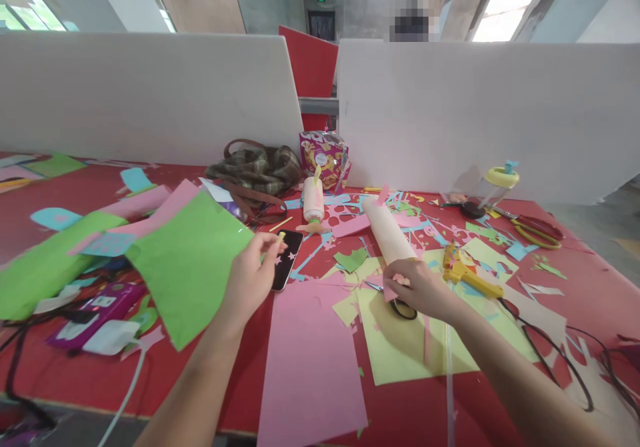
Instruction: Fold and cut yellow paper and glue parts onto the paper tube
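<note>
My left hand [256, 270] is closed in a pinch on a small pale yellow paper piece [282, 236], above a dark phone [289, 260] with small pink star shapes on it. My right hand [417, 286] has its fingers closed on a pink paper piece [391, 291]. A white paper tube [387, 227] reaches up and away from behind that hand; whether the fingers also grip it, I cannot tell. Dark-handled scissors [404, 310] lie just below the right hand, partly hidden by it. Under them is a yellow paper sheet [395, 357], beside a pink sheet [313, 367].
A yellow glue gun [470, 277] with a black cord lies right of my right hand. Farther right are red-handled scissors [540, 230] and a clear cup [493, 190]. A white bottle [313, 200], snack bag [325, 157], plaid bag [257, 170], green paper [187, 267] and purple power strip [97, 314] surround the scraps.
</note>
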`<act>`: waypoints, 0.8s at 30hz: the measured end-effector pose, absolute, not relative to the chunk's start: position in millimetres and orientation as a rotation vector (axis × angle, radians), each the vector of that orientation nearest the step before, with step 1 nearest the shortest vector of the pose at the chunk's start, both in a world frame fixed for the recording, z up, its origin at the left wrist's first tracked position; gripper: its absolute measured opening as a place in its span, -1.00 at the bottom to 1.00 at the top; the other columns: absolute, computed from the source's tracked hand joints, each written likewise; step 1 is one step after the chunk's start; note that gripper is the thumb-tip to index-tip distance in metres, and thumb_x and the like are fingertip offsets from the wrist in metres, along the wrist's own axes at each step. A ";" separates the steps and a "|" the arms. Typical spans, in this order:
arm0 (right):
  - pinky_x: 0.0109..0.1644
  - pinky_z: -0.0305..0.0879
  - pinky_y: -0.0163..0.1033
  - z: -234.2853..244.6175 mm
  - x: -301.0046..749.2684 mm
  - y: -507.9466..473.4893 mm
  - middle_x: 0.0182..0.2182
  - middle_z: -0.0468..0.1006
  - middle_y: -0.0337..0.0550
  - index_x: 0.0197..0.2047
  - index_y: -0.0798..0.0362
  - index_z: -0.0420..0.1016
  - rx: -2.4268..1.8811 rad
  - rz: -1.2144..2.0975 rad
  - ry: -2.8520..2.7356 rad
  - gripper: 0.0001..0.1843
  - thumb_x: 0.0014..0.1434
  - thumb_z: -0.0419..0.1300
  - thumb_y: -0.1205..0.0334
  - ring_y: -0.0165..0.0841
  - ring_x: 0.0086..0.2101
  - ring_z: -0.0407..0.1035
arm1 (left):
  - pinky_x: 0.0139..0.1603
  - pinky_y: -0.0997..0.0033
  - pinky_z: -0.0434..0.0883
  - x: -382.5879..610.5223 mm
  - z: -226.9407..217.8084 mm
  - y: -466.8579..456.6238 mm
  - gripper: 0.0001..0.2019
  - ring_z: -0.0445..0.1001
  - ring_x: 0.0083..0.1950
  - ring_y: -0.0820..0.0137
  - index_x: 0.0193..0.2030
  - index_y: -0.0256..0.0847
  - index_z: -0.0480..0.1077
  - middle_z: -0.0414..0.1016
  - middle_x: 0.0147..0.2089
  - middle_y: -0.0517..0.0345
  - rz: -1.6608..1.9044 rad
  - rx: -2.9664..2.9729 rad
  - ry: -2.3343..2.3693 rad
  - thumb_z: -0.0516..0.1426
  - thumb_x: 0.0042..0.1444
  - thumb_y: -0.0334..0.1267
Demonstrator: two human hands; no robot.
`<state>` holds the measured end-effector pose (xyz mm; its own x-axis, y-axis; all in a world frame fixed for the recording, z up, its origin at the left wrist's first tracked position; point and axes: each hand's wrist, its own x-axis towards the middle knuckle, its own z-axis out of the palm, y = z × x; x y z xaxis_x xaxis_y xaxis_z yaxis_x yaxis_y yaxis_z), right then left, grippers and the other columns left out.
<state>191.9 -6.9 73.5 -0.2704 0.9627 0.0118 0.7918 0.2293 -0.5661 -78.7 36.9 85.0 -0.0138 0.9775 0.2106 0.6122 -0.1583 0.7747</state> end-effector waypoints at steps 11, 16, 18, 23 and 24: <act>-0.36 0.20 -0.34 73.4 163.3 49.6 -0.45 0.49 -0.21 -0.44 0.04 0.42 -1.705 0.543 -2.162 -0.84 0.01 0.01 0.28 -0.40 -0.42 0.33 | -0.26 0.44 0.29 -55.2 70.8 38.4 -0.84 0.41 -0.27 0.38 -0.32 -0.17 0.22 0.44 -0.29 0.13 0.816 1.966 1.529 -0.10 0.08 -0.20; -0.36 0.24 -0.33 49.6 143.8 83.5 -0.46 0.50 -0.19 -0.44 0.11 0.45 -1.777 0.557 -2.293 -0.80 0.07 0.01 0.31 -0.39 -0.42 0.35 | -0.30 0.44 0.27 -45.6 68.2 33.0 -0.85 0.38 -0.36 0.40 -0.35 -0.17 0.22 0.40 -0.37 0.19 0.679 2.047 1.447 -0.11 0.09 -0.22; -0.29 0.28 -0.27 41.4 141.6 90.2 -0.35 0.48 -0.16 -0.32 0.12 0.43 -1.800 0.552 -2.364 -0.80 0.12 0.00 0.27 -0.37 -0.36 0.35 | -0.27 0.44 0.26 -46.1 66.6 31.7 -0.85 0.38 -0.36 0.40 -0.36 -0.16 0.22 0.40 -0.38 0.20 0.655 2.039 1.410 -0.12 0.09 -0.22; -0.16 0.28 -0.11 29.2 148.6 94.6 -0.09 0.32 -0.07 -0.05 0.11 0.25 -1.856 0.454 -2.450 -0.69 0.14 0.02 0.20 -0.33 -0.19 0.30 | -0.21 0.44 0.24 -51.7 59.8 31.8 -0.87 0.37 -0.23 0.39 -0.37 -0.16 0.21 0.40 -0.30 0.16 0.671 1.997 1.357 -0.11 0.09 -0.25; -0.17 0.28 -0.11 27.8 150.0 94.0 -0.10 0.33 -0.07 -0.06 0.12 0.26 -1.864 0.444 -2.454 -0.70 0.14 0.03 0.21 -0.33 -0.20 0.31 | -0.21 0.44 0.24 -52.5 58.5 32.1 -0.88 0.37 -0.23 0.39 -0.37 -0.16 0.21 0.40 -0.30 0.15 0.668 1.994 1.358 -0.11 0.09 -0.26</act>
<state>150.0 94.0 27.8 -0.2829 0.9476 -0.1486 0.9395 0.2426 -0.2417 -52.5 32.1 58.5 0.3408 0.9382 0.0602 0.6202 -0.2725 0.7356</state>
